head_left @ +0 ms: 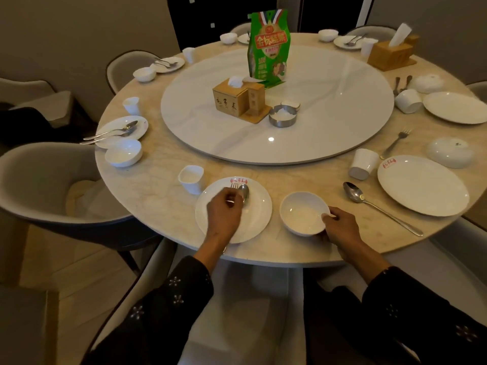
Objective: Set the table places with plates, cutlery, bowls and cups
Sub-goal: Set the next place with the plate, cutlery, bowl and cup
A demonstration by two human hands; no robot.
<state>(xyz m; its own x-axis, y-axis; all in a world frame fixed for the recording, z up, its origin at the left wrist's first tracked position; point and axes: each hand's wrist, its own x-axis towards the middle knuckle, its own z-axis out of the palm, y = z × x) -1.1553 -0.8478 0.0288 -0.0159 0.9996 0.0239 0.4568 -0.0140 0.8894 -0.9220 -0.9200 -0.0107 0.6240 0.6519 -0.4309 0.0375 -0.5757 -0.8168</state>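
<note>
A white plate (257, 214) lies at the near edge of the round table (158, 185). My left hand (224, 212) is over it, closed on a spoon (244, 192) and a fork (234, 186) whose heads rest on the plate's far side. Right of the plate stands a white bowl (300, 212); my right hand (340, 227) grips its near right rim. A white cup (191, 178) stands upright just left of the plate's far edge.
To the right lie a loose spoon (369, 201), a plate (424, 184), a tipped cup (363, 164), a fork (395, 143) and an upturned bowl (450, 152). The turntable (329, 114) carries a tissue box (237, 98), ashtray (283, 115) and green bag (268, 48). Chairs ring the table.
</note>
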